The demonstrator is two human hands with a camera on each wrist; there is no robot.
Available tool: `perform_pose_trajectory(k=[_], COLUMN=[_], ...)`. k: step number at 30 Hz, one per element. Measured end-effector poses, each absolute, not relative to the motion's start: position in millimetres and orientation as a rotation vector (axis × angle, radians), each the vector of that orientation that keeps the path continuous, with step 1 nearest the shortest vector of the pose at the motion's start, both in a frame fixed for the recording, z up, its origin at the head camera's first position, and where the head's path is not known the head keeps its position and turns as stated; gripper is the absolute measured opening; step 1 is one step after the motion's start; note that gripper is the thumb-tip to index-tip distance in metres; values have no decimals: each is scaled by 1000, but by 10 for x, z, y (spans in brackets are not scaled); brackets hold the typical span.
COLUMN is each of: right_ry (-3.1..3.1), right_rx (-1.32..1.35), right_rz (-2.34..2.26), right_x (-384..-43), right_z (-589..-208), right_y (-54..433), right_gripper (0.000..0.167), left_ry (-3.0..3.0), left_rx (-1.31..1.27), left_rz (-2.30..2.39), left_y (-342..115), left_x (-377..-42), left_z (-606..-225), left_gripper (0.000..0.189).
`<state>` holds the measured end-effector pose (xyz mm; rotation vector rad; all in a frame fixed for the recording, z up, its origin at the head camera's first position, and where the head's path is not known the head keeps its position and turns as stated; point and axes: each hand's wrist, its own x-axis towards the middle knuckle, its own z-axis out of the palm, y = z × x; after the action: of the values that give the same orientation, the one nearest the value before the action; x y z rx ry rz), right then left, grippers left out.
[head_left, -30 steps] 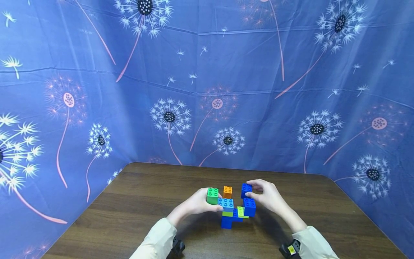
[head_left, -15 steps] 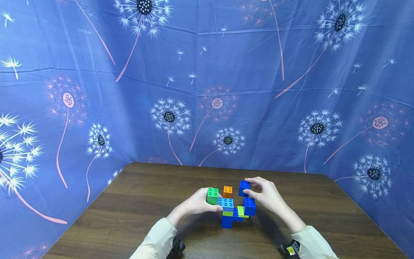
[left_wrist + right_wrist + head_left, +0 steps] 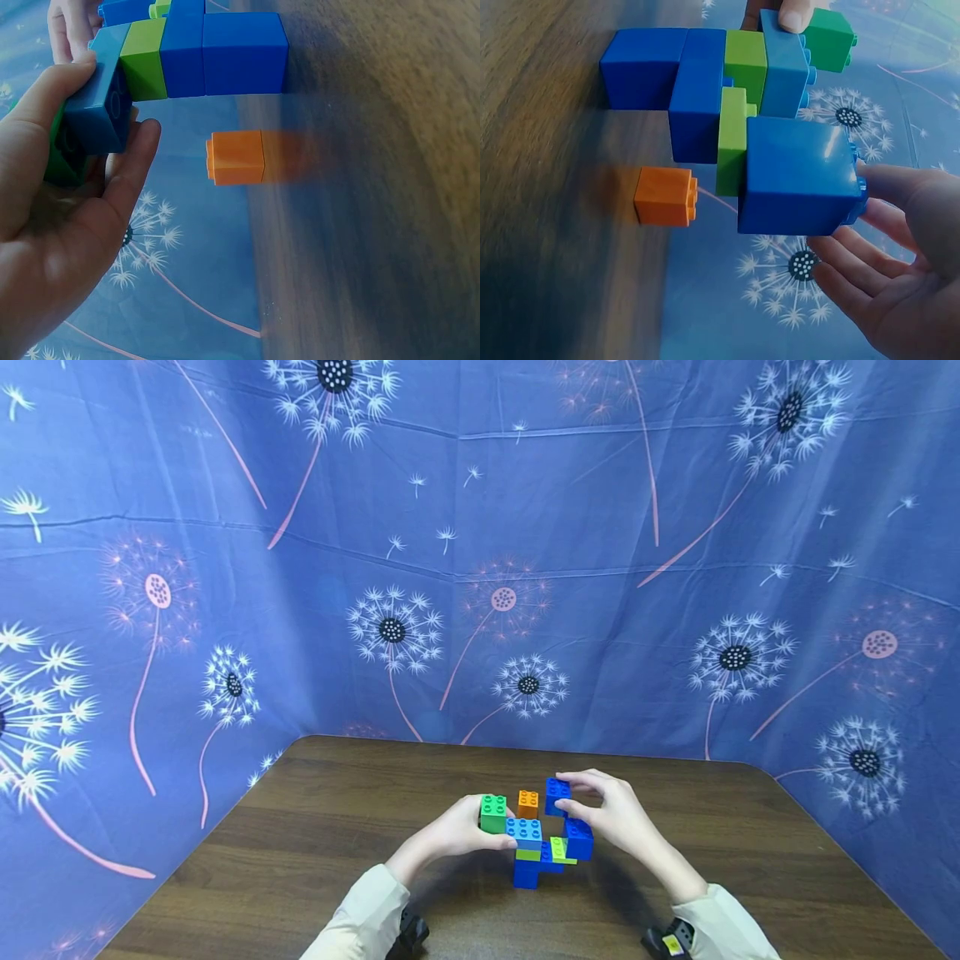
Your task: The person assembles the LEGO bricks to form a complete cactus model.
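Note:
A built structure of toy building bricks stands mid-table. My left hand (image 3: 457, 828) holds its light blue brick (image 3: 524, 833), thumb on the near side and fingers behind. A green brick (image 3: 492, 814) sits at that brick's left end. Under it, the left wrist view shows a lime brick (image 3: 142, 60) and blue bricks (image 3: 244, 52). Off to the right, a thin lime piece (image 3: 558, 852) carries another blue brick (image 3: 802, 176). My right hand (image 3: 618, 810) pinches a separate blue brick (image 3: 557, 796) above and behind it; in the right wrist view that held brick is mostly hidden.
A lone orange brick (image 3: 528, 805) stands on the brown wooden table (image 3: 360, 793) behind the structure. Blue cloth with dandelion prints (image 3: 465, 652) hangs behind the table and along its sides.
The right hand has carried its blue brick to the left, across the back of the structure. The left hand and the structure stay where they were.

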<state>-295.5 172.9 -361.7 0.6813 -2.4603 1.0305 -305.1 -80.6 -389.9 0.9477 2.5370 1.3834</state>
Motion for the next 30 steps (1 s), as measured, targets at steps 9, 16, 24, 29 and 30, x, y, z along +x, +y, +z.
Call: perform_pose_trajectory(k=[9, 16, 24, 29, 30], right_ry=[-2494, -2434, -2440, -2448, -2445], right_rx=[661, 661, 698, 721, 726], right_rz=[1068, 1073, 1090, 1106, 1107], right_x=[-2922, -2901, -2879, -2864, -2861], right_z=[-3627, -3606, -3610, -3613, -3613], right_y=[1683, 1645, 1608, 1589, 1584], right_gripper=[42, 38, 38, 38, 37], left_ry=[2545, 2560, 2560, 2563, 2562], left_rx=[938, 962, 965, 975, 976], left_rz=[1373, 1358, 1350, 1353, 1354], left_y=[-808, -810, -811, -812, -811], left_x=[-3043, -3070, -3080, -3073, -3073], left_z=[-3897, -3909, -3917, -3914, -3915], left_gripper=[27, 28, 28, 27, 27])
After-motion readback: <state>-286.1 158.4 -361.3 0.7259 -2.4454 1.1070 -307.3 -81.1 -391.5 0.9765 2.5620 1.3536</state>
